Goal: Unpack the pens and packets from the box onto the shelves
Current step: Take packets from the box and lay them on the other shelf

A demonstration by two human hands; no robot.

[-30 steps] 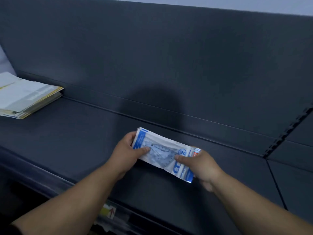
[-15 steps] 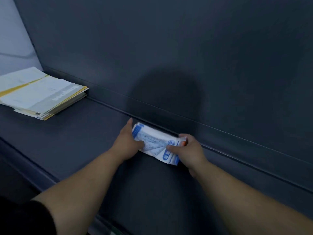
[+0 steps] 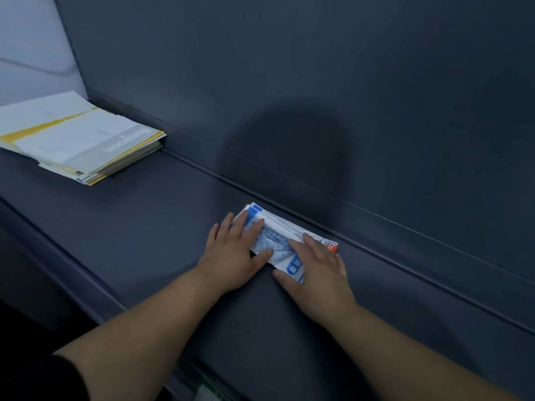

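A small stack of white and blue plastic packets (image 3: 279, 241) lies flat on the dark shelf (image 3: 162, 233), close to the groove along the back panel. An orange tab shows at the stack's right end. My left hand (image 3: 236, 251) rests on the left half of the packets with straight, spread fingers. Over the right half lies my right hand (image 3: 314, 266), fingers straight and flat, its thumb on the shelf by the packets' near corner. The box and the pens are out of view.
A pile of white and yellow booklets (image 3: 78, 140) lies at the far left of the shelf against the back panel (image 3: 318, 82). The shelf's front lip (image 3: 58, 259) runs diagonally at lower left. A pale wall stands beyond the shelf's left end.
The packets went from being held up between both hands to lying flat on the shelf near the back. Both hands went from gripping the ends to lying flat on top.
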